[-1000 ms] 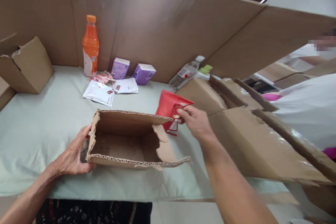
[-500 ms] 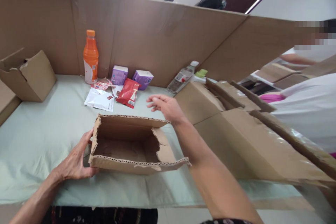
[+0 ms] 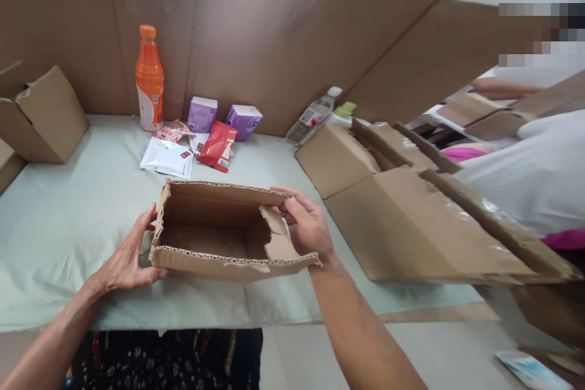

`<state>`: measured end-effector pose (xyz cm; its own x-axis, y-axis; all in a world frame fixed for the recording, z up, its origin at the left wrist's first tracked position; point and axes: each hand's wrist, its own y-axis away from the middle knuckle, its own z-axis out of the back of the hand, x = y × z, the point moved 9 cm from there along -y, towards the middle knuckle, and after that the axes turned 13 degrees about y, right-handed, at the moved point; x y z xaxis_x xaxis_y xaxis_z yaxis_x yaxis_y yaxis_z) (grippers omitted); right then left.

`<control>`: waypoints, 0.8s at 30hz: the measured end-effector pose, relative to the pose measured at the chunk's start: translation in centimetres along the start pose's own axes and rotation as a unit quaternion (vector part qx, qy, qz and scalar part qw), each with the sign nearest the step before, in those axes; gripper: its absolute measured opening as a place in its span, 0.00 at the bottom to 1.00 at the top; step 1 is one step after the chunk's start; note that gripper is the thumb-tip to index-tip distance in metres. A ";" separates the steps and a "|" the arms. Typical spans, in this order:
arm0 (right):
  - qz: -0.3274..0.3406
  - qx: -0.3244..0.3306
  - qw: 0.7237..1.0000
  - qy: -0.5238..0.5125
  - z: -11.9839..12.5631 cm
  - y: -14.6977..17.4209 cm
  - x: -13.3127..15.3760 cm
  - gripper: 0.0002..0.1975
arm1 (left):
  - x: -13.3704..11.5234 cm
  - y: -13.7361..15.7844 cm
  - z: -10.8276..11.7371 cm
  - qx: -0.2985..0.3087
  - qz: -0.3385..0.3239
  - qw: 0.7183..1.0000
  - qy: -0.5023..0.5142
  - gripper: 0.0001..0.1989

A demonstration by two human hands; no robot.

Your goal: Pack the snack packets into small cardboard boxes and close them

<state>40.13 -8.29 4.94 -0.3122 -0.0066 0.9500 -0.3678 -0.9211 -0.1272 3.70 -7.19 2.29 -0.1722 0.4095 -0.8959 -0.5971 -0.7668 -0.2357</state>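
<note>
An open-topped cardboard box (image 3: 205,262) with torn, ragged edges lies in front of me, and nothing shows inside the part I can see. My left hand (image 3: 130,253) grips its left end, thumb along the front wall and fingers round the side. At the right end, my right hand (image 3: 308,222) takes the back corner, with fingers behind the back wall and the thumb near the torn side flap. Beyond the box lie a white sachet (image 3: 167,158), a red packet (image 3: 219,145) and a crumpled pink-and-white wrapper (image 3: 173,131).
Two purple tissue packs (image 3: 202,114) and an orange drink bottle (image 3: 149,82) stand by the cardboard partition (image 3: 256,30). A clear bottle (image 3: 313,117) leans there. Cardboard boxes (image 3: 365,225) fill the right; another box (image 3: 50,116) stands left. A person in white (image 3: 512,158) is beyond.
My right hand has come back from near the red packet to the right end of the box. My left hand keeps its hold. The whole view has shifted slightly downward.
</note>
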 end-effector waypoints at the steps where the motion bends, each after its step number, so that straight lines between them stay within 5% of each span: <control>1: 0.007 -0.008 1.000 -0.015 0.2 0.4 -0.4 0.22 | 0.0 0.0 0.1 -0.001 0.000 1.000 0.003 0.60; 10: 0.099 0.083 0.989 -0.077 -0.1 4.5 -0.2 0.50 | -0.9 -0.5 -0.1 0.020 -0.024 0.999 0.039 0.55; 17: 0.096 0.098 0.990 0.003 -1.5 4.8 -0.5 0.48 | -0.2 -0.6 -0.2 0.018 -0.002 0.999 0.046 0.56; 24: 0.121 0.097 0.983 -0.100 -0.1 5.1 -0.1 0.50 | 0.0 -0.9 0.1 0.008 0.008 0.997 0.070 0.58</control>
<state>38.24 -12.93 4.14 -0.1844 -0.2927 0.9383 -0.1245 -0.9400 -0.3177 4.10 -6.44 2.52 -0.0714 0.3236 -0.9435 -0.6071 -0.7646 -0.2163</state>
